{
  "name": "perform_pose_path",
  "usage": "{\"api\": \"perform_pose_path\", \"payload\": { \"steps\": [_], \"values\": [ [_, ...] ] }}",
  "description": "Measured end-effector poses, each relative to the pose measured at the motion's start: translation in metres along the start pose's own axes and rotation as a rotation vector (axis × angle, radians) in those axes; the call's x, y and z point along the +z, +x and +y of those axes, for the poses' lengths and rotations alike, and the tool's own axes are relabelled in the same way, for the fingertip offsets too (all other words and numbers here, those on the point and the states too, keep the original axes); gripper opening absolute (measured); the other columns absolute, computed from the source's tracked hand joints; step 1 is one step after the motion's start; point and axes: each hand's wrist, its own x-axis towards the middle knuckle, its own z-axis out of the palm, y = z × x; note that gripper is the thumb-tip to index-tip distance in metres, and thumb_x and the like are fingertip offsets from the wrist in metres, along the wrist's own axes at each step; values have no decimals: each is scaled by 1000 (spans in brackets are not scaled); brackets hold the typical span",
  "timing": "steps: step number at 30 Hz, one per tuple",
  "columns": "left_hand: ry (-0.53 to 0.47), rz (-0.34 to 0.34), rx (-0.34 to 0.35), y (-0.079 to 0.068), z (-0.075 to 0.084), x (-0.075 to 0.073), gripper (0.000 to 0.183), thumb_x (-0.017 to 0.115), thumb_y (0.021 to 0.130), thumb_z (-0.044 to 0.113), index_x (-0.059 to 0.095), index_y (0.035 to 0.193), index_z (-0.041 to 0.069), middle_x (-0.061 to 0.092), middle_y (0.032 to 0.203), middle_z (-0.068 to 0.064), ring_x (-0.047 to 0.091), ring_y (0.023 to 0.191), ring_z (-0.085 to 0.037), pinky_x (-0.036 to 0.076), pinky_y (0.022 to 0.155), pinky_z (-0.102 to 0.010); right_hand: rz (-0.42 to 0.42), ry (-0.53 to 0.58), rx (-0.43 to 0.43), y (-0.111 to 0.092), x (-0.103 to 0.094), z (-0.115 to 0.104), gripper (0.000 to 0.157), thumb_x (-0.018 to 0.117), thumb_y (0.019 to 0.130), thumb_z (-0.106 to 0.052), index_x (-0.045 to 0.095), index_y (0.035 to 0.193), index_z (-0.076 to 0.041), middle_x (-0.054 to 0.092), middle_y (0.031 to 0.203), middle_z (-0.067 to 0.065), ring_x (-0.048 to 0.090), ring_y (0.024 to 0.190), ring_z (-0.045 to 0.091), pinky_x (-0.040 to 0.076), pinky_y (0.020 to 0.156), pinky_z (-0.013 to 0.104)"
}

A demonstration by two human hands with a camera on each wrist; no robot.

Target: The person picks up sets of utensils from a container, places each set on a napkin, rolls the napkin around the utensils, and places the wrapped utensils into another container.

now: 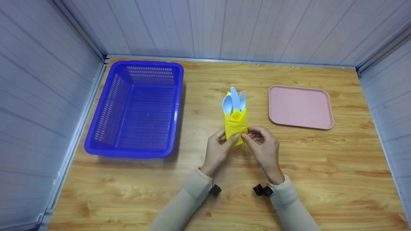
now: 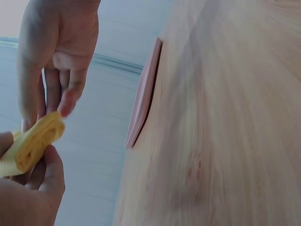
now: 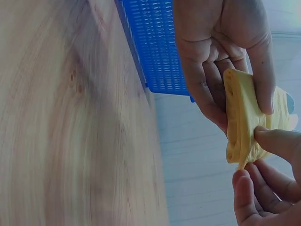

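Both hands hold a folded yellow napkin (image 1: 236, 125) above the wooden table. A light blue plastic spoon (image 1: 227, 104), knife (image 1: 235, 98) and fork (image 1: 242, 99) stick out of its top side by side; their handles are hidden inside. My left hand (image 1: 217, 149) grips the lower left edge, thumb in front and fingers behind. At the lower right edge my right hand (image 1: 265, 146) pinches the napkin between thumb and fingers. The right wrist view shows the bundle's folded layers end-on, with the left thumb lying flat along its face.
On the left stands a blue plastic basket (image 1: 176, 118) with slotted walls. A pink rectangular tray (image 1: 300, 107) lies at the right on the wooden table (image 1: 340, 179). Pale panel walls (image 1: 208, 29) enclose the back and sides.
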Motion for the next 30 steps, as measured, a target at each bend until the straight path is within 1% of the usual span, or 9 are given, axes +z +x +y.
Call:
{"api": "perform_pose_path", "payload": {
  "steps": [3, 5, 7, 11, 14, 18, 23, 27, 30],
  "values": [
    [-7, -2, -3, 1, 1, 1, 37, 71, 93, 10, 63, 127, -4, 72, 113, -12, 70, 103, -25, 57, 86, -38, -26, 78, 39, 1, 0, 3, 27, 78, 85, -1, 69, 109, 8, 70, 100, 17, 67, 84, 27, 57, 75, 27],
    [2, -27, -12, 3, 1, -1, 36, 71, 94, 12, 64, 126, -3, 72, 112, -12, 70, 102, -25, 57, 86, -37, -51, 134, 98, 3, -1, 2, 28, 77, 84, 4, 68, 110, 11, 69, 101, 20, 67, 87, 27, 57, 76, 28],
    [13, -69, -30, 6, 2, -5, 36, 71, 94, 13, 64, 126, -2, 73, 111, -11, 70, 102, -25, 57, 86, -37, -87, 201, 159, 5, -2, 13, 29, 77, 85, 2, 68, 111, 10, 69, 102, 19, 67, 87, 25, 57, 77, 29],
    [9, -171, -92, 13, 3, -14, 36, 69, 96, 16, 64, 128, -1, 73, 111, -11, 70, 101, -26, 57, 85, -36, -140, 305, 240, 6, -7, 17, 25, 78, 85, -1, 69, 107, 8, 69, 99, 19, 67, 82, 24, 58, 72, 29],
    [-59, -240, -155, 17, 4, -18, 39, 68, 97, 16, 61, 131, -2, 71, 115, -14, 69, 105, -28, 56, 89, -38, -151, 355, 263, 4, -10, 18, 23, 78, 86, -2, 69, 104, 8, 68, 96, 20, 67, 79, 25, 58, 68, 31],
    [-144, -285, -204, 19, 5, -20, 41, 67, 97, 13, 59, 132, -5, 69, 118, -18, 67, 108, -32, 54, 92, -41, -145, 420, 265, 2, -9, 18, 22, 77, 86, 0, 68, 104, 9, 67, 96, 22, 66, 78, 25, 58, 67, 31],
    [-88, -284, -190, 20, 5, -20, 44, 73, 93, 14, 60, 132, -2, 70, 116, -15, 69, 105, -30, 56, 89, -39, -132, 446, 260, 1, -8, 19, 22, 75, 85, 4, 67, 104, 11, 67, 96, 23, 67, 78, 25, 58, 66, 29],
    [4, -276, -141, 21, 3, -19, 46, 77, 90, 17, 62, 131, 2, 70, 117, -10, 69, 103, -27, 56, 86, -37, -132, 436, 263, 0, -8, 20, 22, 76, 85, 4, 67, 104, 11, 67, 96, 23, 67, 78, 25, 58, 66, 29],
    [33, -276, -105, 20, 2, -19, 43, 77, 90, 17, 64, 128, 3, 70, 117, -8, 68, 102, -27, 56, 86, -38, -132, 433, 267, 0, -8, 22, 22, 76, 85, 4, 67, 104, 10, 66, 96, 23, 67, 78, 25, 57, 66, 29]
  ]
}}
